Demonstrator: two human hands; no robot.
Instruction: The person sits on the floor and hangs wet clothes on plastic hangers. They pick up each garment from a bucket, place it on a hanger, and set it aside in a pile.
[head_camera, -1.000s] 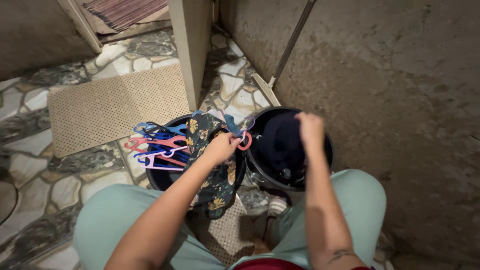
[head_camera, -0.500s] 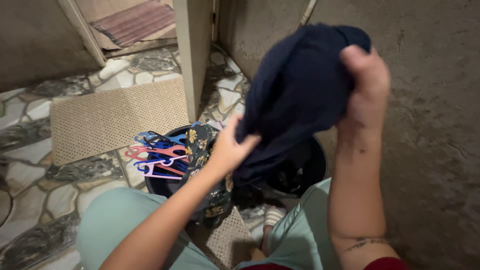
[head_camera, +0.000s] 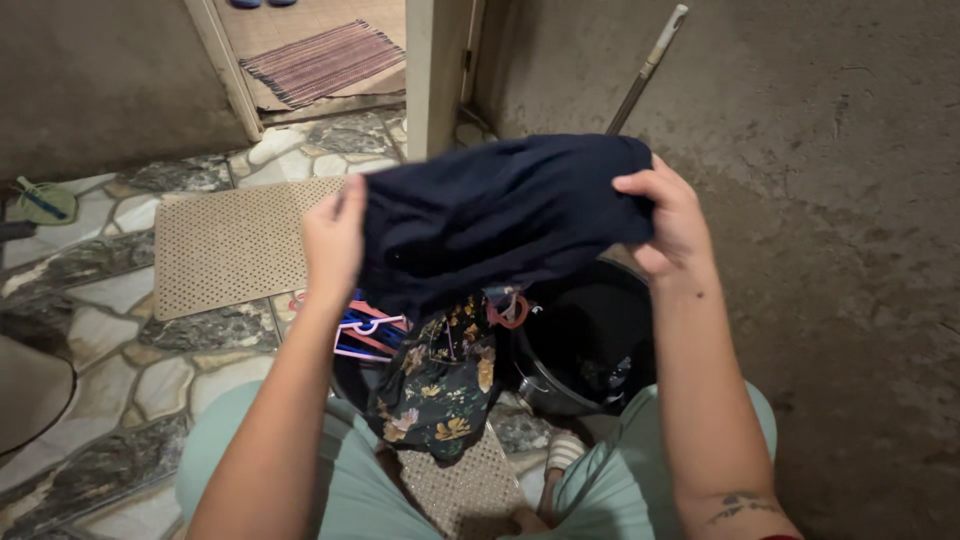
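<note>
Both hands pinch a dark navy garment (head_camera: 495, 215) stretched between them: the left hand (head_camera: 335, 240) closed on its left edge, the right hand (head_camera: 672, 220) closed on its right edge. It hangs above two black buckets. A floral cloth (head_camera: 440, 385) drapes over the rim of the left bucket (head_camera: 350, 375), which holds coloured plastic hangers (head_camera: 365, 330). The right bucket (head_camera: 585, 345) stands just beside it. A perforated beige mat (head_camera: 225, 240) lies on the stone floor (head_camera: 120, 370) behind.

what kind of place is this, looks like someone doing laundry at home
Probably a home wash area by a doorway. Both hands, left hand and right hand, hold up a dark garment over a black bucket, beside plastic hangers, on a stone-patterned floor.
</note>
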